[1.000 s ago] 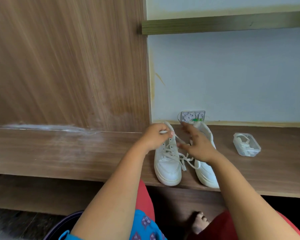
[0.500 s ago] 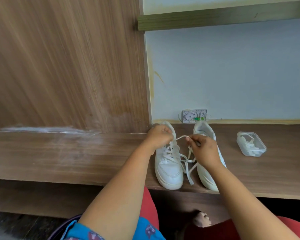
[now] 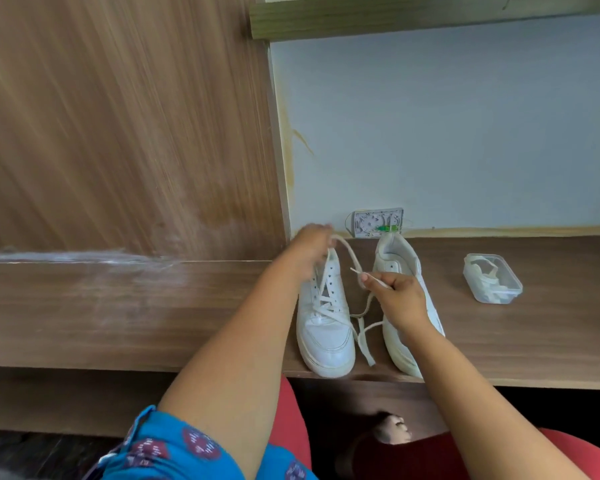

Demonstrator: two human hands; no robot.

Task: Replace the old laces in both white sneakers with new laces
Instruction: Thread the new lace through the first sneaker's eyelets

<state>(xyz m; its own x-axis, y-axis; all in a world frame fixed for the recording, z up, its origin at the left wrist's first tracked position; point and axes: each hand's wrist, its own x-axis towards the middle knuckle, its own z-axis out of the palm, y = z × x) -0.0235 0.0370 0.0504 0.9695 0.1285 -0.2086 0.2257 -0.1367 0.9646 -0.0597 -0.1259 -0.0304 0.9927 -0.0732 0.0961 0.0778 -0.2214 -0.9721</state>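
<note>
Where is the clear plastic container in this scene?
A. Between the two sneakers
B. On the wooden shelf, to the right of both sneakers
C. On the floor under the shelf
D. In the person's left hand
B: the clear plastic container sits on the wooden shelf, apart from and to the right of the right-hand sneaker, while both hands are busy with the lace of the left-hand sneaker.
</note>
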